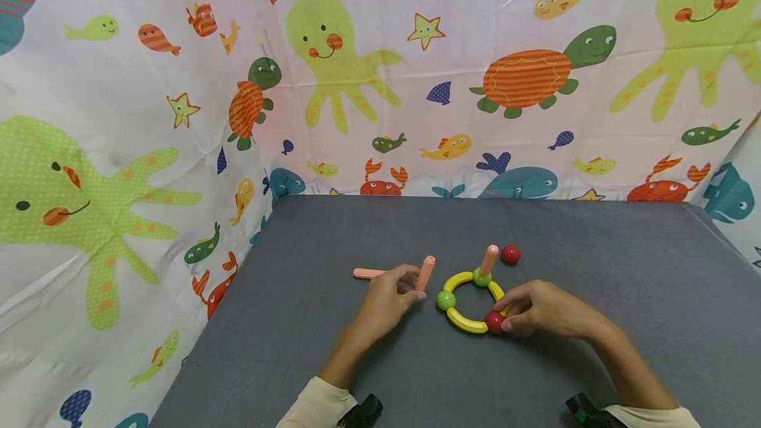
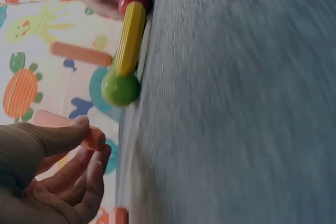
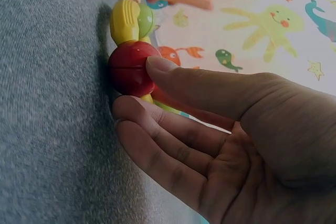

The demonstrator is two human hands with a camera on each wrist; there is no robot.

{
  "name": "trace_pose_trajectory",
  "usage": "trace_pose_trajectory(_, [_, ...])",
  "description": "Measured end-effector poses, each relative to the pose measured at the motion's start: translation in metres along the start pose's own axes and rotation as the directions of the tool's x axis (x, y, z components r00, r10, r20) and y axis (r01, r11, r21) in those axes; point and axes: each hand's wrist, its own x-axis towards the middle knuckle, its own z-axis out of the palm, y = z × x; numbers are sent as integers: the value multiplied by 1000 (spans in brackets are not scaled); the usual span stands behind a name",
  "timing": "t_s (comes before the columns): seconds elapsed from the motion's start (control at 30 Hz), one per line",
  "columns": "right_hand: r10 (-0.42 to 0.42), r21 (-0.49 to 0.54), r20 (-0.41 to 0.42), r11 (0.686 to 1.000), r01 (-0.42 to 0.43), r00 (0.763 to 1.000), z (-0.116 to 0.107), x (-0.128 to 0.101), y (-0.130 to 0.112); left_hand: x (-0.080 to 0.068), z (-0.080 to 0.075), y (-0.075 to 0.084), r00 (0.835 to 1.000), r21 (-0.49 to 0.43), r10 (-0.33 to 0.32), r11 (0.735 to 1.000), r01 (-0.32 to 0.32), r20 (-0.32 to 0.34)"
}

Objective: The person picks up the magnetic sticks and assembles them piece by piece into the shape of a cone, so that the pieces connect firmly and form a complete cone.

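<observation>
Left hand (image 1: 389,297) pinching orange stick (image 1: 425,273) upright; right hand (image 1: 532,308) pinching red ball (image 1: 494,321) on yellow ring (image 1: 460,319)

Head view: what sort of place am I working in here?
Likely a staged tabletop play area: a grey felt-covered table, a sea-creature curtain as backdrop, and a toy ring of sticks and balls.

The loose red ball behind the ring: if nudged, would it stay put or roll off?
The loose red ball is round and lies free on the flat grey table, so it would probably roll at a light push. The cloth-like surface may slow it. It looks hard and smooth, so a pinch might slip.
</observation>
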Motion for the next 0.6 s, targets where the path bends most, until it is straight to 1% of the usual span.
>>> trace_pose_trajectory(0.13, [13, -11, -11, 1000, -13, 1000, 3, 2, -1, 6, 11, 8, 999, -11, 33, 999, -33, 9])
trace_pose_trajectory(0.2, [10, -18, -15, 1000, -10, 1000, 4, 2, -2, 8, 16, 12, 998, -16, 61, 998, -61, 2])
trace_pose_trajectory(0.3, [7, -23, -16, 1000, -7, 1000, 4, 2, -3, 11, 23, 18, 996, -45, 83, 995, -84, -11])
trace_pose_trajectory(0.43, [-3, -16, -16, 1000, 2, 1000, 5, 2, -3, 15, 32, 25, 996, -81, 86, 993, -87, -17])
trace_pose_trajectory(0.6, [-3, -4, -14, 1000, 3, 1000, 6, 3, -3, 17, 40, 25, 995, -94, 97, 991, -98, -18])
